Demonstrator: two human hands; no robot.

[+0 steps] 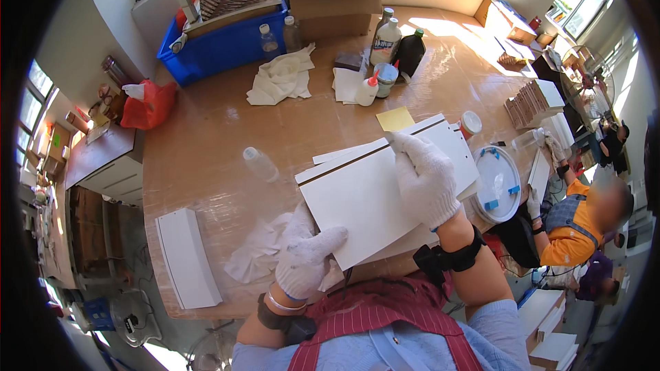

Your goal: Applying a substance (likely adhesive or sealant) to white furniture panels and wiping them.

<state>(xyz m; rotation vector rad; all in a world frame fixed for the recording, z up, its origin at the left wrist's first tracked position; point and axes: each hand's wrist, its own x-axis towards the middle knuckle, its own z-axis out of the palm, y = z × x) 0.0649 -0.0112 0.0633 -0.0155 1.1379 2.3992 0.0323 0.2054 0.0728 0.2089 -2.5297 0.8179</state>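
Observation:
A white rectangular panel [357, 206] with a dark groove along its far edge lies tilted before me, over other white panels [459, 154]. My left hand [306, 251], in a white knit glove, grips its near left side, thumb on the top face and fingers beneath. Above the panel's far part is my right hand [426, 178], gloved too, its fingers pinched together near the groove. Something small and greyish may be at those fingertips; I cannot make it out. Just beyond lies a yellow sheet [395, 119]. A crumpled white cloth [258, 251] is beside my left hand.
A stack of white panels [189, 257] lies at the left. A clear bottle [261, 164] lies ahead; farther back stand bottles [386, 42], a red-tipped glue bottle [367, 89] and a blue bin [220, 55]. A round white lid [498, 184] is at right, near a co-worker [574, 223].

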